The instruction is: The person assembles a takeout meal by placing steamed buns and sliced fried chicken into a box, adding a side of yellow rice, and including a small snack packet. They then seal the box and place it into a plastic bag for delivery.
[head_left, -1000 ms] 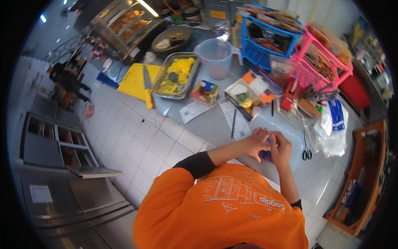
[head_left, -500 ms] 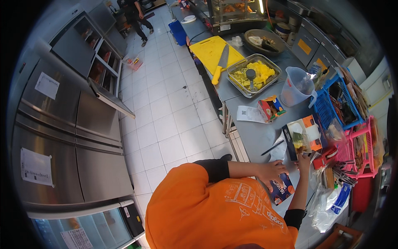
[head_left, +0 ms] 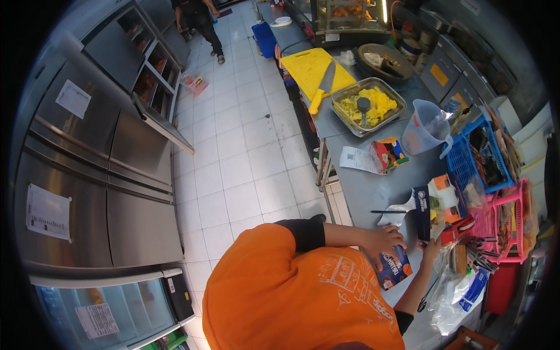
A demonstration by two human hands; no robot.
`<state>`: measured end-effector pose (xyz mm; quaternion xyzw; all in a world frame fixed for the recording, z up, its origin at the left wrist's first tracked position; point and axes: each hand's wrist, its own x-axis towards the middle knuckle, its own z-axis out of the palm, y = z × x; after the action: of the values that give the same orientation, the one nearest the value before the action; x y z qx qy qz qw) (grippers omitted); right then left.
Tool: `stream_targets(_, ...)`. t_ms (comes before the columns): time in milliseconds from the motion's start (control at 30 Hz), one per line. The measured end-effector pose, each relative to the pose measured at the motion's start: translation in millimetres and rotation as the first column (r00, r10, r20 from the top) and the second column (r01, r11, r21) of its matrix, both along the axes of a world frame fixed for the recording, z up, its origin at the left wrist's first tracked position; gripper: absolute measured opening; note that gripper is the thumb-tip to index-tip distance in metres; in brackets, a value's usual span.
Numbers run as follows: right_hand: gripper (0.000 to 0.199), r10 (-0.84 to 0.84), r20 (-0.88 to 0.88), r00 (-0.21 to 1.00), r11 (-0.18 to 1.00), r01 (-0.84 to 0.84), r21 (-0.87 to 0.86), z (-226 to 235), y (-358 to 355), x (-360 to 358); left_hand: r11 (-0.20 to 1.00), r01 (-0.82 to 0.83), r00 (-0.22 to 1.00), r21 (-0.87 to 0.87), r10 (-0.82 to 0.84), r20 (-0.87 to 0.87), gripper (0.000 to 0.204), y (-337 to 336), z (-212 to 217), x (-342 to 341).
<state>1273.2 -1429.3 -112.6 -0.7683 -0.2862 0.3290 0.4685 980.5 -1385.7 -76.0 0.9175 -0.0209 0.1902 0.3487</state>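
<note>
My left hand (head_left: 385, 240) grips the upper end of a closed dark blue carton (head_left: 395, 269) on the steel counter, its fingers bent over the edge. My right hand (head_left: 430, 248) holds the near end of an open food box (head_left: 422, 211) by its rim. That box is tilted, with its dark printed side showing, and a white and orange flap stands up. Some yellowish food shows inside, mostly hidden by the side wall. A black pen (head_left: 387, 212) lies beside the box on a crumpled white sheet (head_left: 398, 218).
Farther along stand a colourful small carton (head_left: 389, 154), receipt (head_left: 357, 158), clear jug (head_left: 424, 129), tray of yellow food (head_left: 346, 118), and knife (head_left: 325, 84) on a yellow board (head_left: 301, 65). Blue (head_left: 468, 153) and pink baskets (head_left: 506, 224) edge the right. A person (head_left: 198, 23) is in the aisle.
The open food box has tipped, so its outer side now faces me and less of its inside shows. My left hand stays at the blue carton. The person in the aisle has moved.
</note>
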Motion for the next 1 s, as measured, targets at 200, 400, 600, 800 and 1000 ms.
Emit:
stream_targets(200, 0.057, 0.031, 0.185, 0.982, 0.999, -0.027, -0.022, 67, -104, -34, 0.972, -0.136, 0.989, -0.193, 0.144, 0.03, 0.074, 8, -6, -10)
stream_targets(400, 0.052, -0.105, 0.01, 0.994, 0.991, 0.106, -0.08, 105, -195, -107, 0.92, -0.138, 0.989, -0.368, 0.147, -0.004, 0.058, 13, -20, -18)
stream_targets(600, 0.049, -0.179, 0.144, 0.973, 0.96, 0.205, -0.189, 85, -208, -162, 0.674, -0.134, 0.983, -0.727, 0.182, -0.012, 0.048, 20, -18, -10)
stream_targets(800, 0.062, 0.124, 0.505, 0.854, 0.938, 0.065, -0.341, 105, -202, -140, 0.797, -0.203, 0.956, -0.568, 0.286, 0.06, 0.057, 31, 20, 0)
stream_targets(1000, 0.092, -0.36, 0.371, 0.856, 0.929, 0.365, 0.059, 120, -121, -100, 0.773, -0.317, 0.948, -0.549, 0.26, -0.182, 0.095, 34, 80, 73)
